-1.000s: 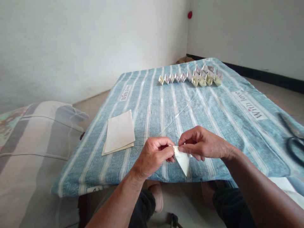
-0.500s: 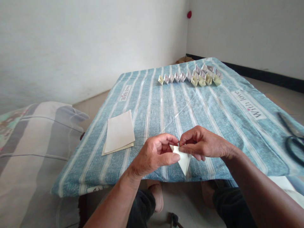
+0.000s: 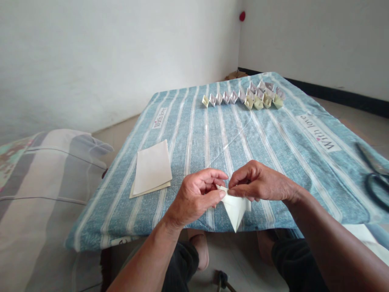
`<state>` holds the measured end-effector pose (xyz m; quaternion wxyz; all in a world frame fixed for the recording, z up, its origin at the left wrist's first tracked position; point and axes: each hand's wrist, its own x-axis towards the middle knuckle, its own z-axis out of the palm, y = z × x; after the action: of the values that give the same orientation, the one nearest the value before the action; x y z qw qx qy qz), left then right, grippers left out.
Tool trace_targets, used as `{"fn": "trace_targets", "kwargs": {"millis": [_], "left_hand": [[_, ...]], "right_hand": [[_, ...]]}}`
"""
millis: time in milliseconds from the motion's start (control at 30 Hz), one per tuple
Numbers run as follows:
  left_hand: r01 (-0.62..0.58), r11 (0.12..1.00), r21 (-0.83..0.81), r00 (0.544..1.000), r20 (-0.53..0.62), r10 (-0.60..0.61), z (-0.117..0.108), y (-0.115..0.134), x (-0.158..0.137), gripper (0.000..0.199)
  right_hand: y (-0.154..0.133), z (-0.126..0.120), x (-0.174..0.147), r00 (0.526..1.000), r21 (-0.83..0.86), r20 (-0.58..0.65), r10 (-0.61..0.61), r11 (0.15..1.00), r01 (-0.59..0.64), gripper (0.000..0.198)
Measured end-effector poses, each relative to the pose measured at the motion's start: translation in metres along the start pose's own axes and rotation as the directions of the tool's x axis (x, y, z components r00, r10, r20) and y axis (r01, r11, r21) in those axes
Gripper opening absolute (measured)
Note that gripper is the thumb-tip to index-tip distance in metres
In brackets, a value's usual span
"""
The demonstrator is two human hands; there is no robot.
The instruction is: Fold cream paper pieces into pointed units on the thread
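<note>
A pale cream piece of folded paper [image 3: 236, 211] is held at the near edge of the table, its pointed end hanging downward. My left hand [image 3: 199, 194] pinches its upper left corner between thumb and fingers. From the right, my right hand [image 3: 258, 182] grips the top edge, thumb in front and fingers partly hidden behind. To the left lies a small stack of paper sheets [image 3: 152, 167], white over cream. Farther back stand several folded paper boats [image 3: 233, 97] in rows, some whitish and some yellowish.
A blue striped cloth [image 3: 194, 138] covers the table. Scissors [image 3: 377, 182] with dark handles lie at the right edge. More white paper [image 3: 364, 239] shows at the lower right. A striped fabric-covered surface [image 3: 51, 211] stands at the left.
The folded paper has turned and dropped slightly, so more of its pointed face shows. My left thumb has slid a little to the left; my right hand has hardly moved.
</note>
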<state>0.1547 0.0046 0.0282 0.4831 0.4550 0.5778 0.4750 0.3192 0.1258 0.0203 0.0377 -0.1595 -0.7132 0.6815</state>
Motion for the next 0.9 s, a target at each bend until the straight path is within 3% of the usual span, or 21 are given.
{"fn": "trace_targets", "kwargs": {"millis": [300,400,533,900], "left_hand": [[-0.029,1.0,-0.004,0.999,-0.035,0.028,-0.0004,-0.0024,0.0007,0.025],[-0.028,0.999,-0.025,0.999,-0.026,0.028,-0.0002,-0.0026,0.0007,0.025],[-0.017,0.998,-0.066,1.0,-0.013,0.016,-0.001,-0.0026,0.0007,0.027],[-0.021,0.978,-0.208,0.999,0.022,0.026,-0.0085,-0.0047,-0.0008,0.04]], "right_hand": [[0.0002,0.0009,0.0028,0.979,-0.177,-0.111,-0.172,0.973,0.151,0.021],[0.0018,0.003,0.0047,0.978,-0.116,-0.087,-0.187,0.977,0.177,0.022],[0.0064,0.0033,0.005,0.992,-0.002,-0.029,-0.124,0.992,0.124,0.025],[0.008,0.0027,0.0036,0.995,0.176,-0.057,-0.084,0.98,0.093,0.026]]}}
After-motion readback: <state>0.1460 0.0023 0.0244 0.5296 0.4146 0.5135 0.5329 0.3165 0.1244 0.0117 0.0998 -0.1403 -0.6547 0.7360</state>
